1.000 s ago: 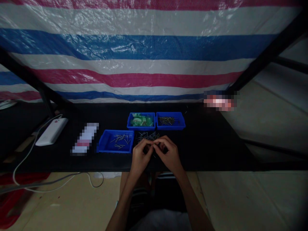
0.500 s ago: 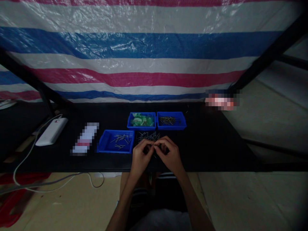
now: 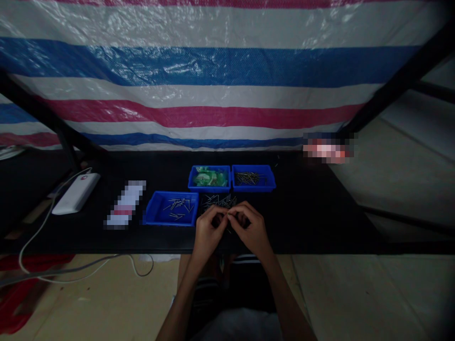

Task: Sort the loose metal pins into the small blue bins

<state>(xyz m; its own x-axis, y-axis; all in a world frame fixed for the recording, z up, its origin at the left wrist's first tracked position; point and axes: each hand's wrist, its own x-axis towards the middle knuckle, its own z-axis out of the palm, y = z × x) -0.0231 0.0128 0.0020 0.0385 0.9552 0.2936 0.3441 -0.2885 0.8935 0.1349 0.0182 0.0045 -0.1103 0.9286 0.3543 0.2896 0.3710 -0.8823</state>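
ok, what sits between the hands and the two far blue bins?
Head view: a loose pile of metal pins on the black table, between the hands and the far blue bins.

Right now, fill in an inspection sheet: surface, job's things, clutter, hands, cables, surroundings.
Surface: black table, dim light.
Job's things: loose metal pins on the table; three blue trays, two with pins, one with green parts.
Clutter: white power bank at left.
Hands: left hand and right hand pinched together on something too small to identify.
Cables: white cable from the power bank over the table edge.
Surroundings: striped tarp, black frame bars.
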